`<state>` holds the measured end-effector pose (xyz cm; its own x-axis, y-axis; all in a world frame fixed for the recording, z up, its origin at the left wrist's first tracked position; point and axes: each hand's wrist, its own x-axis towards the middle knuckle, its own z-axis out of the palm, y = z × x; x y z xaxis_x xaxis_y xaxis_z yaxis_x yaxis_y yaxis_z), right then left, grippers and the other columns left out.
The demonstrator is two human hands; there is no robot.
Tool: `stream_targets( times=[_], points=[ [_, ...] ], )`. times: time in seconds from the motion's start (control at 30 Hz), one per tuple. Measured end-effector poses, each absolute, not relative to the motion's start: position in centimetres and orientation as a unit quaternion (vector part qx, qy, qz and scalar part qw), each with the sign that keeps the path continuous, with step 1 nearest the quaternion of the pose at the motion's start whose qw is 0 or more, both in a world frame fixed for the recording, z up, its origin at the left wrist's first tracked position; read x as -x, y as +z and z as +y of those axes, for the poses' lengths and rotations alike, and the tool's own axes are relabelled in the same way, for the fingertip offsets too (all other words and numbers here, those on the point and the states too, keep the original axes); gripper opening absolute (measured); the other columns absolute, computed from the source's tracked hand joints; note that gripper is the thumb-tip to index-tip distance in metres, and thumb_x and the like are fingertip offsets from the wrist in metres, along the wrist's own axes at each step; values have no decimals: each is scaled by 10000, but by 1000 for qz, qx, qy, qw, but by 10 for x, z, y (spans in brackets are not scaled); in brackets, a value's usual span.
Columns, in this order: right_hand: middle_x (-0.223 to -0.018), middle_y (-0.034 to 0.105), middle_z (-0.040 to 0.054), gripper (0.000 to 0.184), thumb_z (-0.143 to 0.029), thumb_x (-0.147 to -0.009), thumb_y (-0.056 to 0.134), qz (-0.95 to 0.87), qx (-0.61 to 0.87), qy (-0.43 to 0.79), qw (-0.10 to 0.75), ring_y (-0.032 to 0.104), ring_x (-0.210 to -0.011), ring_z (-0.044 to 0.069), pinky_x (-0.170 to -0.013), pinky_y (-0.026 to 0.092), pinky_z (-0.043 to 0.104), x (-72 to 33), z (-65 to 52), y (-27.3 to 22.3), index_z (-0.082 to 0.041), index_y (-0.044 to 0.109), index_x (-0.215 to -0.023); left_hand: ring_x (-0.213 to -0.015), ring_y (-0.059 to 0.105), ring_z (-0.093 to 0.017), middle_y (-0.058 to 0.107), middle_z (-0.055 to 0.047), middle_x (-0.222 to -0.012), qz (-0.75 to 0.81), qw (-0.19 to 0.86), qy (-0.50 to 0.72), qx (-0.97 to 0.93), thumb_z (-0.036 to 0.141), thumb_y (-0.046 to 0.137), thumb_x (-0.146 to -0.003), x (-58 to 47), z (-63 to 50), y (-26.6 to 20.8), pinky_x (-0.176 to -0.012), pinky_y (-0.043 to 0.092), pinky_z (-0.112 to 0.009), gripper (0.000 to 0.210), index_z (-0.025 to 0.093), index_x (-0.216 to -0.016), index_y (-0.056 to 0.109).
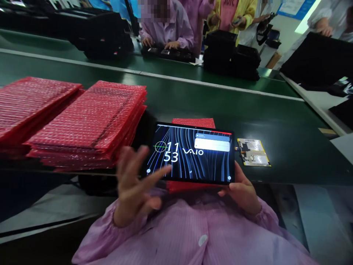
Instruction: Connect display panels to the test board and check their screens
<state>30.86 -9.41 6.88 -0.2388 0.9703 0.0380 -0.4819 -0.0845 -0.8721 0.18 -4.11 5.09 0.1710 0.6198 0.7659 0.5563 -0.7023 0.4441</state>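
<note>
A lit tablet (pixel 190 162) shows a clock, the word VAIO and a dark blue-lined picture. My right hand (pixel 244 193) grips its lower right corner, thumb at the front edge. Over the lower left of the screen is my left hand (pixel 135 187), blurred a little, its fingers spread and the index finger stretched over the glass; whether it touches cannot be made out. Under the tablet lies a red bubble-wrap sheet or pouch (pixel 193 122), mostly hidden. Right of the tablet, a flat battery pack (pixel 254 152) with yellow edges rests on the bench, a short connector at its left side.
Two stacks of red bubble-wrap pouches, a nearer one (pixel 88 117) and another (pixel 35 106), stand on the green bench (pixel 292 147) at left. A pale rail (pixel 176 81) crosses behind. Beyond it are black piles (pixel 220 51) and several people, one with hands (pixel 172 45) on a dark device.
</note>
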Motion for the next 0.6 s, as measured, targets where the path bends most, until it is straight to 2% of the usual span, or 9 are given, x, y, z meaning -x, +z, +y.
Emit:
stream_targets(
  times=[0.03, 0.07, 0.13, 0.23, 0.33, 0.4, 0.47, 0.53, 0.6],
  points=[
    [-1233, 641, -44, 710, -19, -779, 525, -406, 298, 677, 536, 701, -931, 156, -696, 636, 286, -308, -94, 69, -454, 534, -1341, -1525, 113, -251, 156, 63, -1631, 334, -7, 487, -807, 659, 238, -940, -7, -42, 57, -1281, 52, -447, 565, 352, -1302, 543],
    [-1226, 645, -37, 713, -18, -773, 540, -401, 299, 683, 532, 701, -930, 164, -687, 634, 280, -308, -95, 69, -454, 541, -1337, -1509, 189, -248, 229, 15, -1614, 297, -35, 452, -841, 639, 259, -948, -12, -42, 61, -1276, 78, -429, 561, 297, -1224, 608],
    [-1213, 652, -35, 721, -14, -764, 572, -388, 309, 694, 522, 703, -927, 184, -669, 630, 275, -308, -96, 70, -469, 554, -1323, -1508, 189, -269, 226, -47, -1612, 316, -53, 394, -861, 602, 298, -959, -16, -37, 67, -1270, 56, -443, 559, 241, -1247, 612],
    [-1218, 651, -35, 723, -18, -755, 607, -375, 324, 696, 520, 710, -888, 200, -643, 634, 299, -312, -99, 70, -492, 569, -1300, -1516, 106, -334, 193, -137, -1608, 522, -3, 364, -771, 584, 302, -964, -9, -22, 68, -1249, 52, -535, 644, 151, -1371, 550],
    [-1208, 659, -26, 709, -31, -766, 612, -369, 316, 706, 514, 712, -873, 197, -632, 632, 300, -315, -101, 70, -493, 570, -1302, -1491, 217, -329, 304, -189, -1561, 607, 189, 453, -625, 681, 289, -925, 2, -5, 65, -1244, 166, -536, 823, 70, -1461, 419],
    [-1237, 648, -33, 708, -26, -766, 606, -360, 309, 719, 508, 705, -930, 206, -631, 628, 281, -315, -101, 72, -489, 573, -1301, -1389, 416, -302, 439, -150, -1490, 551, 392, 528, -513, 723, 384, -882, 4, 2, 67, -1198, 313, -494, 848, 146, -1502, 357],
    [-1251, 642, -36, 711, -22, -764, 602, -356, 304, 730, 499, 705, -933, 206, -632, 628, 274, -313, -101, 74, -485, 574, -1302, -1181, 593, -277, 566, -102, -1368, 481, 562, 539, -402, 718, 480, -845, 0, 5, 73, -1012, 503, -431, 793, 259, -1485, 386],
    [-1230, 653, -32, 709, -24, -769, 592, -356, 299, 736, 491, 715, -858, 188, -630, 628, 275, -312, -100, 74, -486, 570, -1307, -931, 658, -215, 661, -69, -1178, 457, 625, 530, -346, 656, 541, -844, -5, 6, 81, -747, 559, -302, 676, 298, -1414, 488],
    [-1211, 661, -31, 705, -21, -769, 586, -355, 299, 738, 491, 717, -828, 181, -624, 628, 272, -311, -99, 73, -485, 577, -1300, -768, 627, -153, 684, -50, -983, 475, 595, 538, -362, 552, 587, -849, -7, 10, 87, -600, 496, -217, 555, 244, -1310, 596]
  ],
)
